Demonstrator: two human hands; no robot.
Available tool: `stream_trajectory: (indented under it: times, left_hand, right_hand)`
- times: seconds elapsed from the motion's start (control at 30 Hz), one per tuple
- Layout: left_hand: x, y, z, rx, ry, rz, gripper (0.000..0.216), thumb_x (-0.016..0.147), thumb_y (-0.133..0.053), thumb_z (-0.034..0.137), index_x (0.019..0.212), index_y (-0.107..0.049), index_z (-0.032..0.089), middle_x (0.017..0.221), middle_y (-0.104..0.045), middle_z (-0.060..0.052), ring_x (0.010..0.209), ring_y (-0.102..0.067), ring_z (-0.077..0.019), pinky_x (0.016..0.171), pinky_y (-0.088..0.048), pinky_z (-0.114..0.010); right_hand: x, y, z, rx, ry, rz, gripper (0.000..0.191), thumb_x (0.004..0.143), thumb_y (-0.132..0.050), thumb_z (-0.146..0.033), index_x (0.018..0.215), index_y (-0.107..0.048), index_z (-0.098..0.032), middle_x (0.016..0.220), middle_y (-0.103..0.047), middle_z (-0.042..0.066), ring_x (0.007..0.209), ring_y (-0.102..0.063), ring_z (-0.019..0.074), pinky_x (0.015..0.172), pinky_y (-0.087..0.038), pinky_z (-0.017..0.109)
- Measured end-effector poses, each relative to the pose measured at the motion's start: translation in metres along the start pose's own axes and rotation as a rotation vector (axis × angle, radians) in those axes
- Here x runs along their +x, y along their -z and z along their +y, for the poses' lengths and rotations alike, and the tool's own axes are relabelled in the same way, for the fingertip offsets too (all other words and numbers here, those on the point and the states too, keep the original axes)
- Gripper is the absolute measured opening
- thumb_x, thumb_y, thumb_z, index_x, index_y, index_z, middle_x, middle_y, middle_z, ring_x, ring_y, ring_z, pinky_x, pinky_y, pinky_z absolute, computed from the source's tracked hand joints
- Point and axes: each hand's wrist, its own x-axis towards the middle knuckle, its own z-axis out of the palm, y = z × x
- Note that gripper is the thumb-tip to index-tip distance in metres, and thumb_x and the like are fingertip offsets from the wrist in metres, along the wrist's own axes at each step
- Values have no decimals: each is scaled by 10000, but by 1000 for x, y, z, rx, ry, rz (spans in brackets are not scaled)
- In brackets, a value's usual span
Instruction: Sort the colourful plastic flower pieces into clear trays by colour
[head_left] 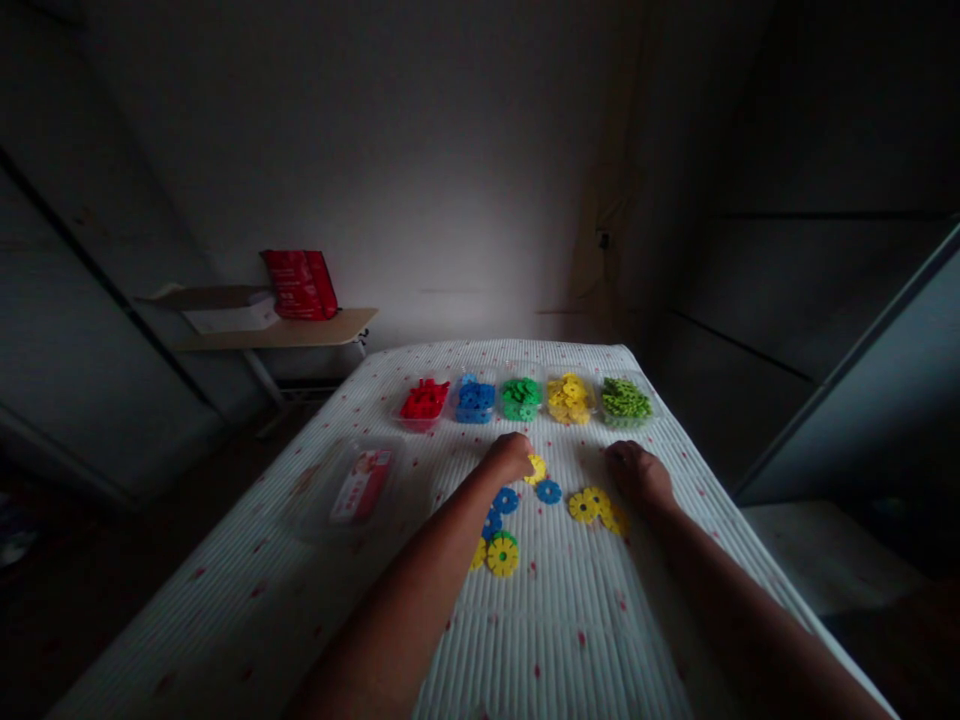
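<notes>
My left hand (511, 456) is closed, its fingertips at the edge of a yellow notched disc (535, 469), which it grips. Just below lie a blue notched disc (549, 491) and more blue discs (506, 500) beside my left forearm. A yellow disc with a green centre (502, 554) is nearer to me, overlapping its neighbours. Off to the right, my right hand (637, 470) rests low over the cloth with curled fingers; whatever may be in them is hidden. Several joined yellow discs (589, 504) lie to the left of that hand.
Across the table stand clear tubs with red pieces (425, 400), blue discs (475, 398), green discs (521, 397), yellow discs (570, 398) and light green pieces (627, 400). A clear plastic lid (394, 490) lies at left. A side table (330, 330) holds a red bag (301, 285).
</notes>
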Motion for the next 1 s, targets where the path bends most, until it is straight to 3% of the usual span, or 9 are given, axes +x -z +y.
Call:
stream_trajectory:
  times: [0.13,0.27,0.43,0.57,0.67,0.8,1.0]
  left_hand:
    - [-8,7,1,-38,7,17,200,438,-658,15,525,-578,177,527,-568,22,673,-594,-183,626,-435,-254]
    - [-6,14,11,-170,35,-43,153,507,-662,32,538,-569,149,410,-492,43,489,-546,-140,533,-433,-244]
    - [25,21,51,-422,12,-17,90,677,-651,124,752,-604,105,490,-556,32,415,-503,-70,508,-446,-207]
    - [57,19,84,-567,-30,113,273,741,-599,106,1011,-569,79,683,-612,0,495,-542,-43,559,-450,-172]
    - [64,16,89,-592,-30,205,388,740,-555,64,1127,-518,62,777,-614,-21,499,-540,-39,551,-435,-177]
    - [37,23,61,-558,-43,266,227,755,-512,120,959,-609,95,704,-602,2,480,-525,-58,513,-408,-187]
    - [-40,33,-29,-225,-56,371,132,707,-520,168,745,-646,166,668,-660,-2,621,-585,-128,596,-436,-210]
  right_hand:
    - [-1,0,-1,-2,0,3,213,838,-462,-232,873,-671,-206,922,-665,43,750,-579,135,591,-355,212]
    - [-1,3,-5,-27,-13,-24,244,860,-433,-247,901,-668,-194,939,-662,54,751,-591,142,578,-352,215]
    - [-1,8,-10,-50,-40,-53,251,860,-426,-236,910,-667,-188,933,-656,59,744,-598,146,577,-351,220]
    - [-1,8,-9,-22,-41,-46,227,850,-445,-227,898,-665,-193,941,-657,57,751,-593,142,595,-352,220]
    - [-2,7,-6,2,-23,-44,221,850,-448,-230,897,-662,-200,955,-655,50,771,-596,143,604,-355,220]
    - [-1,6,-4,-2,-15,-48,222,850,-448,-242,891,-664,-207,941,-650,45,765,-596,142,600,-353,217]
    - [0,13,-12,-65,-3,-98,219,845,-451,-247,878,-664,-205,930,-663,52,727,-601,135,582,-352,208]
